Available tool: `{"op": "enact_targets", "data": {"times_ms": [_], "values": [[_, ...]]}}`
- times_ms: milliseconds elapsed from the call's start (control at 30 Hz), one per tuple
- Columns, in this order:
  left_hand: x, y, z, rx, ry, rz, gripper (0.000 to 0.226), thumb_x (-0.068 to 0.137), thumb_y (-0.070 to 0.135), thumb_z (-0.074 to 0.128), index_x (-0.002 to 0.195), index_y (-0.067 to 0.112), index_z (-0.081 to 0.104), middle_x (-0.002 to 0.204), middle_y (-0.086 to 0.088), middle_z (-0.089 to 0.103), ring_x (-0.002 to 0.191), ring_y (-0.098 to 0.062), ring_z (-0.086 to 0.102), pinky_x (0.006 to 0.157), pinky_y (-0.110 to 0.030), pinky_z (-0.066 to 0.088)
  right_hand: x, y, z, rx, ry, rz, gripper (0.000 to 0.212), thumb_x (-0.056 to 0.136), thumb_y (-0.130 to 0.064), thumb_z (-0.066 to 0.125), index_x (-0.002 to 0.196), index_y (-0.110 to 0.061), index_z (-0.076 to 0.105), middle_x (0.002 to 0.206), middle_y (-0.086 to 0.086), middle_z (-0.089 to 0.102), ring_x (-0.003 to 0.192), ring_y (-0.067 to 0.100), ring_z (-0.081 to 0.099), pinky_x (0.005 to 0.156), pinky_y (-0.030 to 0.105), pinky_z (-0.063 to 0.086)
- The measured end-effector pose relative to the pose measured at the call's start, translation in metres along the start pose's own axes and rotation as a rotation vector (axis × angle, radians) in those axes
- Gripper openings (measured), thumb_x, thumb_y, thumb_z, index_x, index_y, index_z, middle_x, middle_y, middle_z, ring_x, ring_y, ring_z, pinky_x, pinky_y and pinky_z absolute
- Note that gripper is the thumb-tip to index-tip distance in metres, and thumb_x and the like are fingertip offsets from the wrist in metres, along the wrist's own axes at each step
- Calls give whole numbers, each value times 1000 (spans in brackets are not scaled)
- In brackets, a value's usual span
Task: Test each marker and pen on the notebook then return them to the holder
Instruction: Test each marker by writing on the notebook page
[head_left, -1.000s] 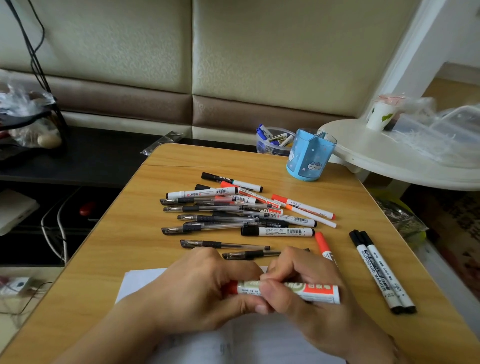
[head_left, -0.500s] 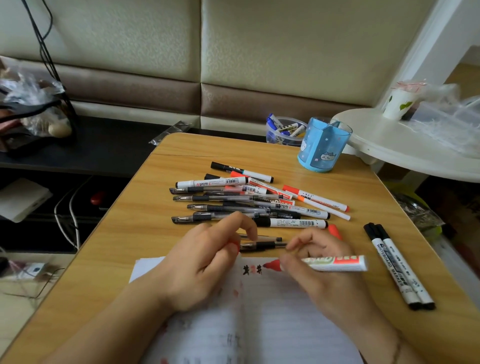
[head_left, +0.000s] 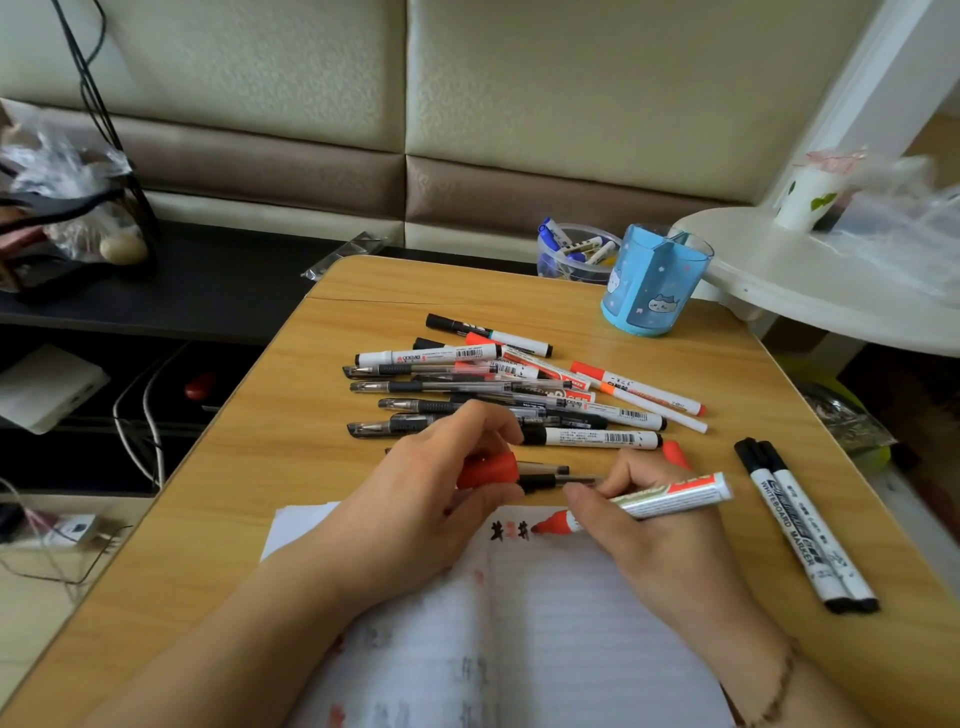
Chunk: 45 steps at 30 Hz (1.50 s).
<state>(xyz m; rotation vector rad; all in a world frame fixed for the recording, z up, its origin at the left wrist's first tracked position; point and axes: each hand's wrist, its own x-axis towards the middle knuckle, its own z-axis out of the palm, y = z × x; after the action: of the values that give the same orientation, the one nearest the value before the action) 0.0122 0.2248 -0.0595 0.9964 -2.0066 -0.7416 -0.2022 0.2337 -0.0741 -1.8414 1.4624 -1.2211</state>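
Note:
My right hand (head_left: 654, 535) grips an uncapped red marker (head_left: 660, 499), its red tip down on the top of the open lined notebook (head_left: 561, 623), next to a few small test marks. My left hand (head_left: 415, 499) holds the marker's red cap (head_left: 488, 467) between thumb and fingers, resting on the notebook's left page. A pile of several pens and markers (head_left: 519, 384) lies on the wooden table (head_left: 249, 499) beyond my hands. The blue pen holder (head_left: 652, 283) stands at the table's far right corner.
Two black whiteboard markers (head_left: 805, 525) lie side by side at the right. A clear tub with small items (head_left: 574, 252) sits behind the holder. A white round side table (head_left: 831, 291) with a paper cup (head_left: 802, 197) is at the right. Cables and a dark shelf are at the left.
The cap came off the red marker: my left hand drew it away to the left, and my right hand lowered the bare tip onto the notebook page.

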Motion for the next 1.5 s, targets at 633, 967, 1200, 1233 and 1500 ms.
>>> {"op": "enact_targets", "data": {"times_ms": [633, 967, 1200, 1233, 1500], "values": [[3, -7, 3, 39, 16, 65, 35, 80, 14, 78, 96, 33, 54, 94, 8, 62, 89, -11, 62, 71, -28, 56, 1, -5, -2, 115, -21, 133, 38, 82, -17, 74, 53, -20, 50, 45, -7, 55, 43, 12, 44, 45, 36, 35], [7, -6, 1, 153, 86, 188, 23, 82, 18, 72, 104, 12, 69, 94, 25, 63, 88, 20, 55, 76, 1, 37, -3, -19, -13, 563, 13, 137, 38, 64, -46, 79, 67, -11, 66, 50, 6, 53, 46, 18, 45, 44, 23, 37], [7, -9, 1, 186, 126, 196, 25, 82, 19, 70, 107, 14, 69, 95, 21, 63, 90, 18, 53, 77, -1, 39, -3, -22, -11, 600, -37, 93, 22, 71, -31, 65, 75, -11, 73, 59, 13, 63, 44, 19, 48, 41, 20, 39], [6, -8, 2, 179, 125, 204, 24, 84, 21, 70, 107, 14, 69, 95, 19, 64, 90, 16, 55, 76, -2, 40, -3, -22, -11, 597, -52, 99, 21, 71, -31, 66, 77, -12, 73, 61, 14, 64, 45, 19, 48, 42, 22, 40], [5, 2, 4, 97, 91, 237, 23, 91, 26, 59, 104, 9, 68, 91, 11, 65, 81, 0, 61, 72, -13, 46, -7, -27, -9, 608, -172, 122, 32, 66, -44, 81, 83, -17, 75, 73, 17, 71, 44, 21, 57, 48, 32, 46]]}}
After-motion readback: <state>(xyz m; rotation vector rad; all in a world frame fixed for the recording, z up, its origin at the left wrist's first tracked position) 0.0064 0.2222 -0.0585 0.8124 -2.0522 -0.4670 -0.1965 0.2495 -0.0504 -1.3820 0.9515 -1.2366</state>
